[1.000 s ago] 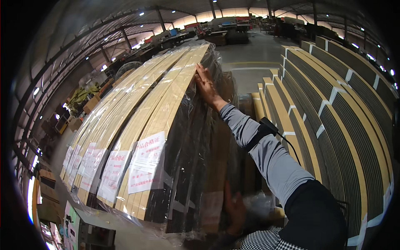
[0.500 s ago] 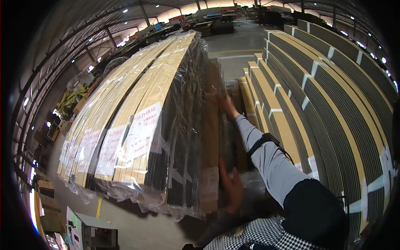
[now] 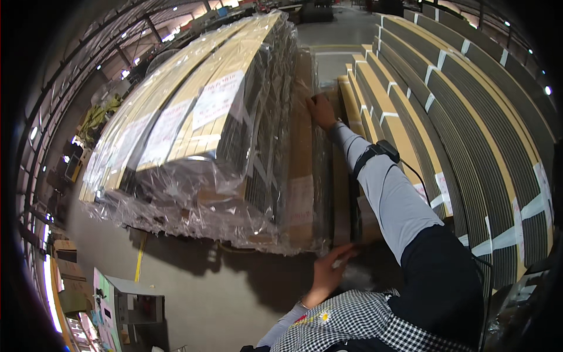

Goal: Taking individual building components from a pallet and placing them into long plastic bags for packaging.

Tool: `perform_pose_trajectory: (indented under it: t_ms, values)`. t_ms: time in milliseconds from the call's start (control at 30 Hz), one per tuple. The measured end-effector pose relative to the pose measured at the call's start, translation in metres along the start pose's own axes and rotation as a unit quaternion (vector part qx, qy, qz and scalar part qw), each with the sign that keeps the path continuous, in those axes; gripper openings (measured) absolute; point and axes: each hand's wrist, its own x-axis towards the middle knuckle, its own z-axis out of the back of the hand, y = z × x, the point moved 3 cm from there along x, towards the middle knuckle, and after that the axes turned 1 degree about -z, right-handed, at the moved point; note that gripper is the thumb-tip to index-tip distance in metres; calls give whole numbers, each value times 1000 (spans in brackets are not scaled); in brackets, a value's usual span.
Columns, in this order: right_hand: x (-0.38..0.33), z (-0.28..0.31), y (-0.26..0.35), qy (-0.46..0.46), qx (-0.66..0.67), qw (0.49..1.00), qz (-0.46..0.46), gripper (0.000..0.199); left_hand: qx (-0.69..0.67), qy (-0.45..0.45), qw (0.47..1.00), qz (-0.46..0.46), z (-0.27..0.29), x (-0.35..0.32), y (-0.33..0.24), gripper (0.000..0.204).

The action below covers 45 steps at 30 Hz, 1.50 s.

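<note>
A long stack of tan-edged board bundles (image 3: 193, 82) fills the left, wrapped in clear plastic film (image 3: 205, 202) with white labels on its near ends. At its right side stands a brown bundle (image 3: 302, 176) in the same film. Reaching far forward, my right hand (image 3: 322, 111) is closed at that bundle's right upper edge, its fingers curled on what looks like the film. Close to my body, my left hand (image 3: 331, 270) is open, thumb and fingers apart, just off the bundle's near end; I see nothing in it.
Rows of strapped, dark-sided board bundles (image 3: 457, 135) rise on the right, beside my right arm. A narrow gap separates them from the wrapped stack. A grey metal cabinet (image 3: 138, 299) stands at the lower left, near a yellow floor line (image 3: 141, 258).
My left hand has drawn back from the brown bundle's side toward my body. My right hand's fingers have curled in at the edge. The view has tilted down, showing more floor.
</note>
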Motion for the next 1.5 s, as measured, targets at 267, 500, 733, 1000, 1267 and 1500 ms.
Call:
perform_pose_trajectory:
  t_ms: [267, 500, 733, 1000, 1267, 1500]
  values:
    - [-72, -6, 14, -117, 387, 910, 91, 38, -22, -94, 993, 74, 46, -68, 36, 33]
    - [-90, -13, 8, -197, 262, 943, 59, 33, 56, -165, 982, 79, 68, -104, 30, 26]
    - [-227, -60, -80, -289, 122, 936, -157, 30, 46, -234, 966, 99, 93, -126, 46, 30]
    - [-413, -134, -152, -19, -249, 957, -150, 76, -4, -318, 937, 147, 109, -118, 25, 35]
    - [-486, -55, -69, 73, -260, 958, -100, 59, 39, -292, 956, -13, 123, -109, 12, 34]
    - [-568, 17, 85, 122, 306, 944, 22, 31, -38, -297, 953, -39, 123, -128, -14, 29]
